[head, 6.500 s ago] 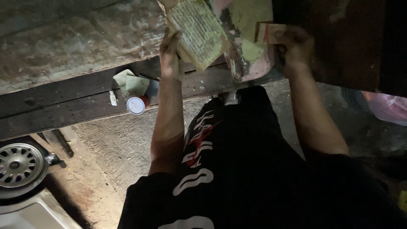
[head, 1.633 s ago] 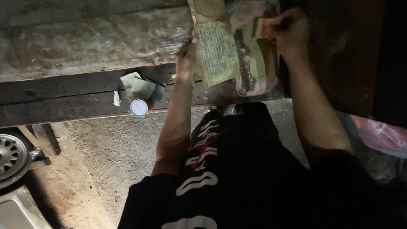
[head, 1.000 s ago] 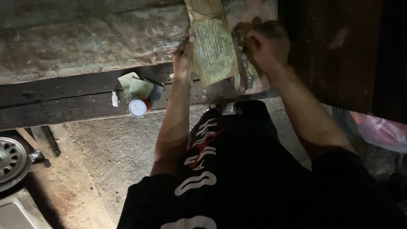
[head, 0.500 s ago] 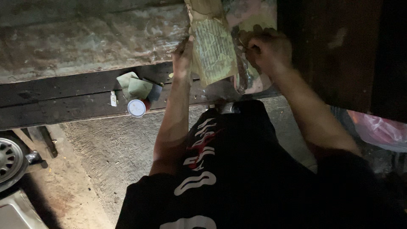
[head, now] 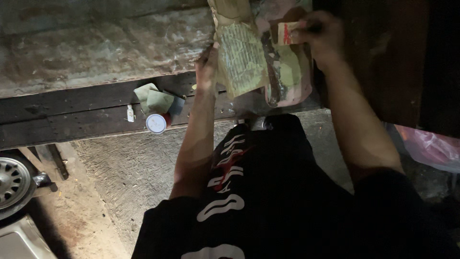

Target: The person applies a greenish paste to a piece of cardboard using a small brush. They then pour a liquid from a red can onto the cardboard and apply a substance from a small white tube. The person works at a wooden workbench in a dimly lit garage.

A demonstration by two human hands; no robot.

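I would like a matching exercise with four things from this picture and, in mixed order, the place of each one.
Things:
1. small card
2. round white lid
3. metal drain grate
4. pink plastic bag

Places:
a. far left edge, low on the floor
b. on the dark plank, beside folded green paper
c. in the right hand
d. right edge, beyond the right arm

Pairs: 1-c, 2-b, 3-a, 4-d

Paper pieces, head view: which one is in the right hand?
The small red-and-white slip, pinched in the right hand at top. The large printed sheet is at the left hand; the green scraps lie on the dark beam.
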